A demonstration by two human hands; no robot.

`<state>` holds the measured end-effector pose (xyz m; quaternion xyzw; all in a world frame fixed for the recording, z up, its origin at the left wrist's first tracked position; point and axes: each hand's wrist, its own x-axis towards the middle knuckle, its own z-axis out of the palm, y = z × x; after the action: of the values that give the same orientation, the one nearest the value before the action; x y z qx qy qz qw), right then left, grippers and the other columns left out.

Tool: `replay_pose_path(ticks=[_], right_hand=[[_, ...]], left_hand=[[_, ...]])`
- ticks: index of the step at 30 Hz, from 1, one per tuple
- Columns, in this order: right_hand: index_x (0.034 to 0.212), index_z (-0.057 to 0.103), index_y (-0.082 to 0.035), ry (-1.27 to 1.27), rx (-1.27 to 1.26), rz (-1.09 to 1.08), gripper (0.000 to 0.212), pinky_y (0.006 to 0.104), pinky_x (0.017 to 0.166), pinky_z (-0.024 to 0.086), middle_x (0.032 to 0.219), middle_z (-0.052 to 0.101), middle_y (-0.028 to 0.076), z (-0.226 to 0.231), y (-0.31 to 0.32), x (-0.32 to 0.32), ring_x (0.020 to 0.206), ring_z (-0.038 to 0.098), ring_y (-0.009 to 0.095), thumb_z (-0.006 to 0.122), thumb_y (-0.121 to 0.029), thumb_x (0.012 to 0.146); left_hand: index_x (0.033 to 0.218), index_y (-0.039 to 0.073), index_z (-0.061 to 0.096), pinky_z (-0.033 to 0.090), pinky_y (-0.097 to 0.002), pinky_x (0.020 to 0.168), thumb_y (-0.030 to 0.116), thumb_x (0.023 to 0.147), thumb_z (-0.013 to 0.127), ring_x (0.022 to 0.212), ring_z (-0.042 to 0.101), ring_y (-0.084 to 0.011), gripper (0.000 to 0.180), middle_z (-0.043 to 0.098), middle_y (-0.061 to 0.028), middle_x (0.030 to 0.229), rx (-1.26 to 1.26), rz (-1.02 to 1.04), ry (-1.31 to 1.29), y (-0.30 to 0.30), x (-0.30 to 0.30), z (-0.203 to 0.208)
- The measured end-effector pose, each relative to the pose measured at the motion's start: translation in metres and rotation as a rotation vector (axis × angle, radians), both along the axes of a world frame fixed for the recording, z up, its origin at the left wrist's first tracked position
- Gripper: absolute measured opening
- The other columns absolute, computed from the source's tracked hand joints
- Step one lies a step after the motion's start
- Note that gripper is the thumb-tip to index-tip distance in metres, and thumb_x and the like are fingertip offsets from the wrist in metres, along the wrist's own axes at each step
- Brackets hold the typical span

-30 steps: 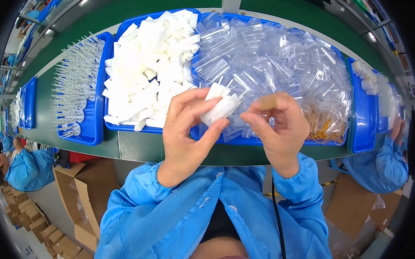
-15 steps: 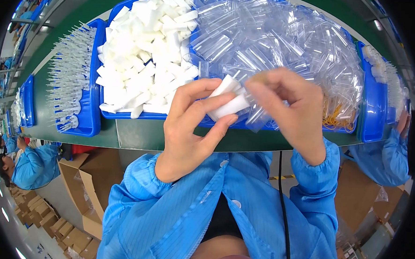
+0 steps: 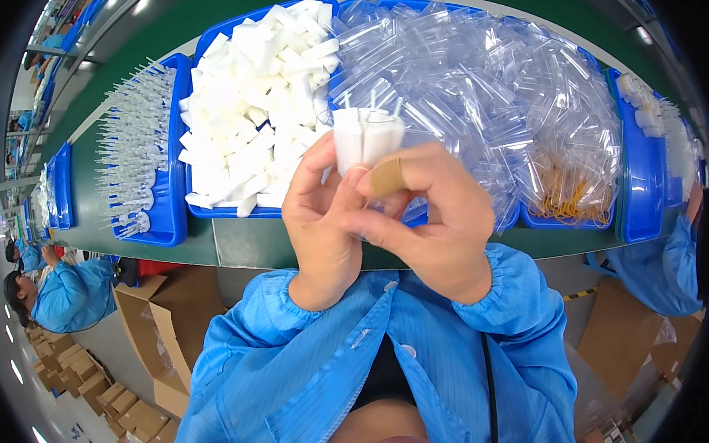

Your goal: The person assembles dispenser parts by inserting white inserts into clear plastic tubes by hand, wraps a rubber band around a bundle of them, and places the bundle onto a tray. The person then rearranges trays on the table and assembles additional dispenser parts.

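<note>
A small bundle of white foam pieces stands upright in front of my chest, with several thin pale tips sticking out of its top. My left hand is closed round the lower left of it. From the other side my right hand, with a tan bandage on one finger, pinches its base. The fingertips of both hands meet there and hide the lower end. Just beyond the hands lie a blue tray of loose white foam wedges and a large heap of clear plastic sleeves.
Yellow rubber bands lie at the near right of the sleeves. On the left, a blue tray holds white spiky plastic parts. Another blue tray is on the right. Cardboard boxes stand below the green table; co-workers sit either side.
My right hand has come in from the right and closed on the bundle's base. The bundle has turned from tilted to upright, and both hands are now together.
</note>
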<state>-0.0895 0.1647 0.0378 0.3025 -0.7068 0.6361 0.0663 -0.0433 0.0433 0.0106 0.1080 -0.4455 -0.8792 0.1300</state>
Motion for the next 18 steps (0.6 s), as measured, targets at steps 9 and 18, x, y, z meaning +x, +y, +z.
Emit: replay_pose_path(ticks=[9,18], right_hand=[[0.107,0.069,-0.004,-0.318,-0.012,0.126,0.03,0.0279,0.071,0.055,0.099,0.067,0.008,0.007,0.01,0.015,0.08,0.066,0.015,0.078,-0.002,0.079],[0.133,0.045,0.002,-0.159,-0.102,-0.033,0.036,0.0351,0.093,0.053,0.12,0.062,0.018,0.02,0.039,-0.018,0.109,0.065,0.024,0.054,-0.004,0.098]], left_hand=[[0.128,-0.002,0.056,0.053,-0.0299,0.088,0.005,0.092,0.068,0.116,0.058,-0.0203,0.038,0.058,-0.0163,0.129,-0.074,0.121,-0.061,-0.007,-0.004,-0.002],[0.115,-0.002,0.066,0.057,-0.0343,0.093,-0.005,0.084,0.073,0.118,0.058,-0.0242,0.031,0.047,-0.0148,0.132,-0.596,-0.073,0.183,-0.007,0.005,0.004]])
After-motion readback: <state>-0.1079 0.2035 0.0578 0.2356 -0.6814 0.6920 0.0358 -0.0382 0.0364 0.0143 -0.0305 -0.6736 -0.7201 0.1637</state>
